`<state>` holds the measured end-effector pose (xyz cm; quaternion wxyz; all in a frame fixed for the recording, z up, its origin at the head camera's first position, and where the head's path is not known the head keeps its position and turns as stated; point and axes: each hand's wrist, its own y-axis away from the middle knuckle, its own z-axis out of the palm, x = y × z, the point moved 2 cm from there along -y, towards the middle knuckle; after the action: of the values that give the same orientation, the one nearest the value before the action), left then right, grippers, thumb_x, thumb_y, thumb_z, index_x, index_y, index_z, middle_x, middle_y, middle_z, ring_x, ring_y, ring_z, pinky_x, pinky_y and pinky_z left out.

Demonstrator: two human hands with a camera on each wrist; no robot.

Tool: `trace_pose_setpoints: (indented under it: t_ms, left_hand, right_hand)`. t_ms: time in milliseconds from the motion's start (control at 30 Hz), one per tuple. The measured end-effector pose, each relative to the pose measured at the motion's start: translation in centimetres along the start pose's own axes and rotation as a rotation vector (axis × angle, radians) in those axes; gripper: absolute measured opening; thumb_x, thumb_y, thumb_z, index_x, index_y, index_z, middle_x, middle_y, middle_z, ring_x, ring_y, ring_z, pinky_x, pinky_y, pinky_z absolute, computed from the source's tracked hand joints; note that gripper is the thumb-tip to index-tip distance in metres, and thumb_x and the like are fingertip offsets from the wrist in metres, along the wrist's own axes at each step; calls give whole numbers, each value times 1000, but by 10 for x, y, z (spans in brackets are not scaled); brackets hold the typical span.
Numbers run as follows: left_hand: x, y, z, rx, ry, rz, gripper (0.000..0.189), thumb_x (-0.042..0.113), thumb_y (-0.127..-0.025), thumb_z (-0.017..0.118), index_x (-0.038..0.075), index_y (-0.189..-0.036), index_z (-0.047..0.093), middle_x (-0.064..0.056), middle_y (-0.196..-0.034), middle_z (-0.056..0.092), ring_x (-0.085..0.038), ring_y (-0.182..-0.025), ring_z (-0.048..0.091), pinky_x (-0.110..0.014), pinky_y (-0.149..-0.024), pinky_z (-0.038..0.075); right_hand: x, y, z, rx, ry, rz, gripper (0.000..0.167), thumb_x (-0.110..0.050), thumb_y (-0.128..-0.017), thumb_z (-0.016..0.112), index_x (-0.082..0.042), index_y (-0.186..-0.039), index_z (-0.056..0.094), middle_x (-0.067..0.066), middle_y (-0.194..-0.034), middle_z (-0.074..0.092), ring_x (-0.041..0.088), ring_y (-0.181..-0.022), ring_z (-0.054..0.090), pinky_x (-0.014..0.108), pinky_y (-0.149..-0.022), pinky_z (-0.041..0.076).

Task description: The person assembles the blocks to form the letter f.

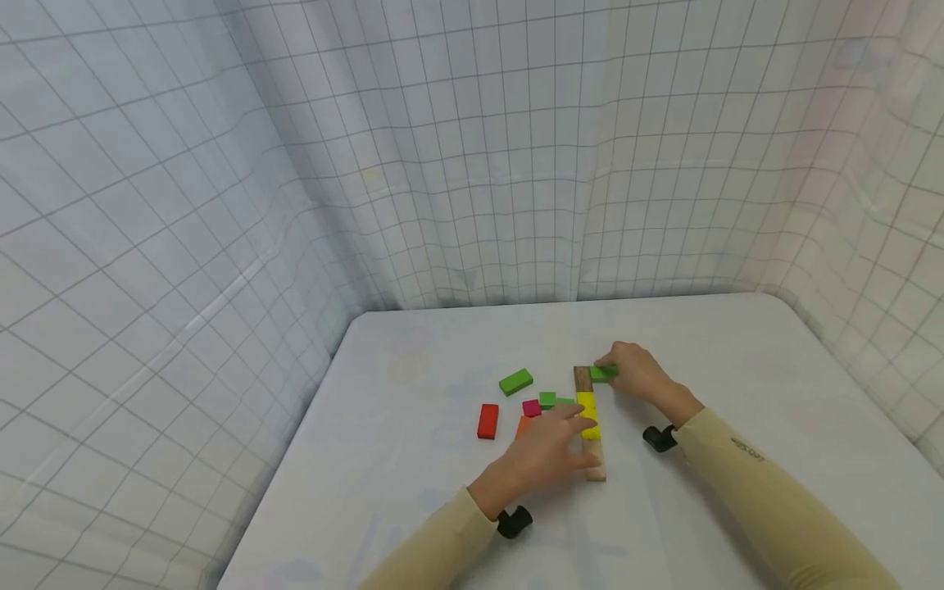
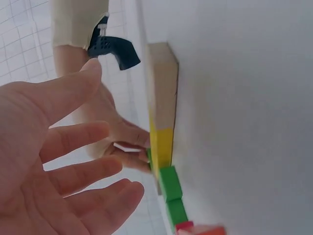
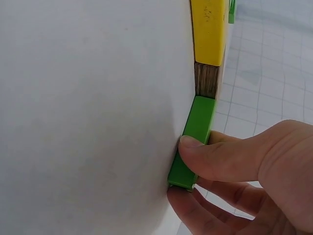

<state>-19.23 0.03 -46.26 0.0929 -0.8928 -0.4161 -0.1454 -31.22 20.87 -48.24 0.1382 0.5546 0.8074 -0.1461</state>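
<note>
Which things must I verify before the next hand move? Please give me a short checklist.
1. Right hand pinching its green block: ok, thumb and fingers are on it.
2. Firmness of this grip: cannot tell.
3. That block meeting the dark brown block: ok, they appear to touch.
4. Left hand free: ok, it holds nothing.
5. Orange block fully visible in the head view: not ok, the left hand covers part.
6. Red block clear of both hands: ok, lying apart.

Soft, diffuse light covers the table (image 1: 686, 336), with a faint shadow beneath the right sleeve (image 1: 767, 492). Both wrist views look dimmer, the left blurring an orange-red block (image 2: 209, 230) at bottom.
</note>
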Motion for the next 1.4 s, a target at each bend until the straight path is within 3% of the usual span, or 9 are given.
trace_pose_setpoints:
  t_ms: [267,433,667,1000,1400]
  left_hand:
    - [-22,-4,-24,80,-13,-46,48,45,-95,68,20,-137,64,-2,-143,56,-17,-130,53,-34,-101,47]
    - [-37,-6,-40,127,32,-44,45,39,-96,68,16,-135,65,-4,-139,58,-20,-126,57,-36,-101,47]
    - [-62,-19,-52,154,86,-115,38,36,-98,67,18,-131,67,0,-135,61,-20,-123,57,-39,-103,46]
    - [-102,-30,-47,165,129,-193,39,28,-95,71,11,-131,68,-4,-133,63,-25,-124,57,-43,-102,47]
    - [-127,-41,-35,122,159,-261,44,27,-91,77,10,-130,68,-11,-126,65,-26,-111,60,-41,-95,51]
  right_hand:
    - [2,-1,0,-18,-2,0,40,13,-79,71,0,-117,74,16,-112,69,36,-107,63,50,-91,51]
    - [0,-2,-2,-21,0,-5,41,13,-77,71,-1,-116,74,15,-111,70,35,-107,63,49,-90,52]
    - [0,-2,-1,-21,6,-14,41,13,-78,72,0,-117,73,14,-110,69,35,-106,62,47,-89,52]
    - [0,-1,0,-33,0,15,43,13,-79,71,-1,-119,73,11,-106,67,33,-104,62,46,-88,52]
    - [0,1,-2,-30,16,5,42,12,-79,73,-2,-119,73,10,-103,66,31,-100,62,44,-86,53]
